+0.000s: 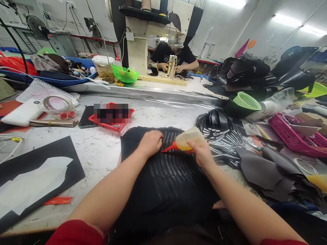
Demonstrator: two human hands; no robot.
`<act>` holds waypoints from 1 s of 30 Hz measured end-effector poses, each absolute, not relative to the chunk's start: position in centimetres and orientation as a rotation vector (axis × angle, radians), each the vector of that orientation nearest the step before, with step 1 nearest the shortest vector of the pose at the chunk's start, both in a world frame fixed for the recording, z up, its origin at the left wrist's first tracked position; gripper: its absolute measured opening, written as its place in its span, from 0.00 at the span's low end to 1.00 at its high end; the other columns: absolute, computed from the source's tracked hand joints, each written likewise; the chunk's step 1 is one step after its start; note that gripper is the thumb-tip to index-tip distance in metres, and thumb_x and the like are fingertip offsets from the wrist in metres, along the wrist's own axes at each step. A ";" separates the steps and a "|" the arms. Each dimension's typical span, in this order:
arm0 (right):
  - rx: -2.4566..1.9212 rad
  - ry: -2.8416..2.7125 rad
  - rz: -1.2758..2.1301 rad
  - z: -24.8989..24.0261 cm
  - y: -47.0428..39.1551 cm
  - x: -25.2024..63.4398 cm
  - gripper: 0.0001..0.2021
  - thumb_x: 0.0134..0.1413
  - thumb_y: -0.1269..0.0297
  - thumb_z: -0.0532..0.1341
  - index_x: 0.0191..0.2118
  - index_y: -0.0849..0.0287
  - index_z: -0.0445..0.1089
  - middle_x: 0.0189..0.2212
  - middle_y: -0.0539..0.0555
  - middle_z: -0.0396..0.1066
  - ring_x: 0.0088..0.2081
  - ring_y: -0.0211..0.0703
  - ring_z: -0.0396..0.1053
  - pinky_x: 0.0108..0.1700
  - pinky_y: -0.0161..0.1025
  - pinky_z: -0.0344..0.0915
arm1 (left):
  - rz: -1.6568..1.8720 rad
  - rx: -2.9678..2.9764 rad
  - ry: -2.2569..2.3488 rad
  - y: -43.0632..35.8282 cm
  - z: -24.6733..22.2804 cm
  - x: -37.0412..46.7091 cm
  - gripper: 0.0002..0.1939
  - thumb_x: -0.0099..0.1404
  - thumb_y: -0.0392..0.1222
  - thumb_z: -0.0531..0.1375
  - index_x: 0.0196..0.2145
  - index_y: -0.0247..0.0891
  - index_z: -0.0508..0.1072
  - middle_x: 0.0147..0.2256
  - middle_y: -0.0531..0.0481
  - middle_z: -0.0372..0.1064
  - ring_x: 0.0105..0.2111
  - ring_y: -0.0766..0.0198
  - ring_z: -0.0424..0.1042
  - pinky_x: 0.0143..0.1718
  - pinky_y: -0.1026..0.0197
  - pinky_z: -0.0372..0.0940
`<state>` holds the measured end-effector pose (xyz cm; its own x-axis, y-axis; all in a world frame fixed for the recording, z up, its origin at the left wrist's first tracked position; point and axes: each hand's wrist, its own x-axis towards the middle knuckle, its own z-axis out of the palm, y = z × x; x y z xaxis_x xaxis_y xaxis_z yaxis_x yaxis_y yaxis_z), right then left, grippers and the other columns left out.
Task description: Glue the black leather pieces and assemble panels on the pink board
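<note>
A translucent glue bottle (192, 137) with a red pointed nozzle and yellowish liquid is gripped in my right hand (203, 153). It is tilted to the left, its tip at the narrow black strips on a large black fabric piece (139, 173). Rows of shiny wet-looking lines (176, 168) curve across the strips. My left hand (151, 143) lies on the fabric just left of the nozzle, fingers curled at the strips' edge; what they pinch, if anything, is hidden. A bundle of black strips with pale ends (221, 136) lies right of the bottle.
A red tray (114, 126) and a phone (88, 116) lie beyond my left hand. Black sheet material (73, 161) with white paper pieces is at left. Dark leather scraps (268, 173) and a magenta basket (293, 136) crowd the right. Opposite, a person (187, 54) works at a sewing machine (138, 51).
</note>
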<state>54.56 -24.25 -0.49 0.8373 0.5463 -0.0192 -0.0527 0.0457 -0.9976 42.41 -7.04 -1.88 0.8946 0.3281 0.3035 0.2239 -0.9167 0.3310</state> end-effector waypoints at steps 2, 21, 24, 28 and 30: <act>-1.463 -0.415 0.497 -0.6 -24.5 54.4 0.26 0.25 0.53 0.71 0.34 0.60 0.67 0.27 0.52 0.70 0.26 0.44 0.67 0.18 0.35 0.63 | 0.516 2.776 0.414 -7.0 -1.9 42.4 0.09 0.60 0.33 0.50 0.36 0.38 0.68 0.42 0.48 0.69 0.45 0.58 0.66 0.45 0.54 0.60; -1.454 -0.453 0.603 -0.2 -28.5 52.8 0.28 0.29 0.57 0.71 0.42 0.55 0.66 0.29 0.50 0.69 0.26 0.41 0.66 0.16 0.33 0.63 | 0.504 2.799 0.424 -7.3 -1.8 42.7 0.10 0.60 0.33 0.49 0.36 0.38 0.69 0.43 0.48 0.69 0.45 0.58 0.66 0.45 0.55 0.59; -1.465 -0.447 0.607 0.1 -28.9 52.8 0.29 0.30 0.57 0.71 0.43 0.55 0.66 0.29 0.50 0.69 0.26 0.41 0.66 0.16 0.32 0.63 | 0.503 2.802 0.428 -7.3 -1.8 42.8 0.10 0.60 0.33 0.49 0.37 0.38 0.69 0.43 0.48 0.69 0.46 0.58 0.65 0.46 0.55 0.59; -1.459 -0.463 0.632 0.1 -29.3 53.1 0.28 0.29 0.57 0.71 0.41 0.55 0.66 0.29 0.51 0.70 0.25 0.41 0.66 0.15 0.31 0.62 | 0.507 2.805 0.430 -7.3 -1.7 42.8 0.11 0.60 0.33 0.49 0.37 0.38 0.69 0.43 0.48 0.69 0.45 0.58 0.65 0.46 0.55 0.59; -1.454 -0.469 0.649 0.0 -29.4 53.2 0.25 0.28 0.57 0.71 0.37 0.57 0.67 0.29 0.51 0.70 0.25 0.41 0.66 0.15 0.31 0.62 | 0.510 2.807 0.432 -7.3 -1.7 42.8 0.10 0.60 0.33 0.49 0.36 0.38 0.69 0.43 0.48 0.69 0.45 0.58 0.65 0.45 0.56 0.59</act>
